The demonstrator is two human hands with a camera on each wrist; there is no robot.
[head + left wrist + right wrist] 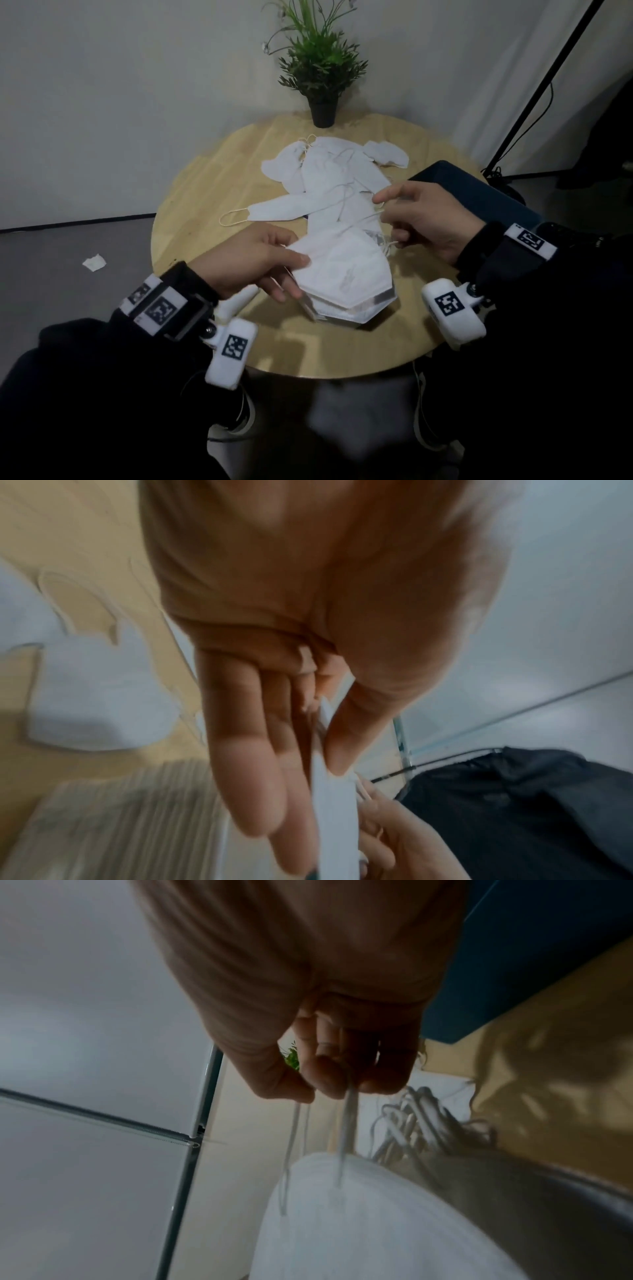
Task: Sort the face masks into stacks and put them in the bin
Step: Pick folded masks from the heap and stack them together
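A folded white mask (346,267) hangs just above a small stack of masks (342,313) near the table's front. My left hand (299,274) pinches its left edge between thumb and fingers; the left wrist view shows the same mask (330,799) edge-on in that pinch. My right hand (385,214) pinches the mask's ear loop (363,221), stretched to the right. In the right wrist view the fingertips (325,1085) clamp the loop strands (346,1123) above the mask (359,1218). A loose pile of white masks (329,171) lies mid-table. The dark blue bin (472,195) stands at the right.
A round wooden table (212,178) carries everything. A potted plant (322,78) stands at its far edge. A black stand pole (544,78) and cables rise at the right. A white scrap (94,263) lies on the grey floor to the left.
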